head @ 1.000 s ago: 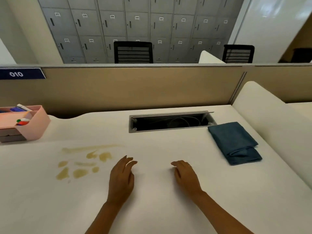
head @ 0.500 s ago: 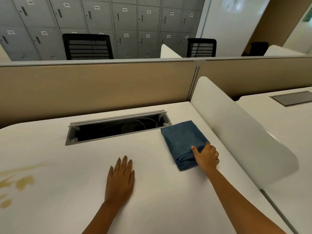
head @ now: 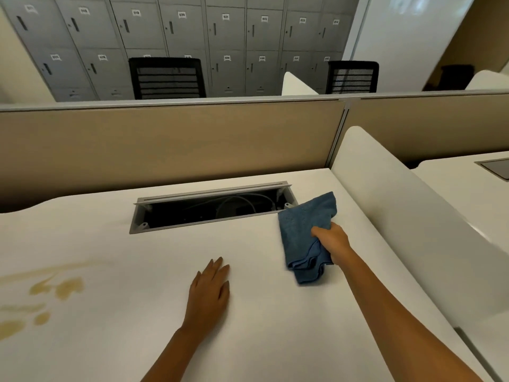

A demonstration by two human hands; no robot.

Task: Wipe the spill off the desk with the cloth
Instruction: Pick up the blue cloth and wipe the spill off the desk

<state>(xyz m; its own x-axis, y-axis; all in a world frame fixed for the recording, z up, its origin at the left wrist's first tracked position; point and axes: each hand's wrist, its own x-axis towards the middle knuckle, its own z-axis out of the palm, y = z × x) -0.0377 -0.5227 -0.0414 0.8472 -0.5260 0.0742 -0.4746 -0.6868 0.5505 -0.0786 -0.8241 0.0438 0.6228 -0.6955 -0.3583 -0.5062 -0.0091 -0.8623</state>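
Right grip (head: 332,239) closed around the blue microfibre cloth (head: 303,235), bunched at one edge, rest hanging just above the bench (head: 275,340) beside the open cable tray (head: 209,209). Left grip (head: 210,289) flat, splayed, empty, likely bracing. Brownish spill (head: 56,288) well apart at far left, not yet wiped.

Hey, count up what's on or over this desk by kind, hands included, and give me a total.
Hands: 2, left hand flat on the desk, right hand gripping the cloth
Cloths: 1, blue cloth
Spills: 1, brown spill
Cable hatches: 1, open hatch
Total: 5
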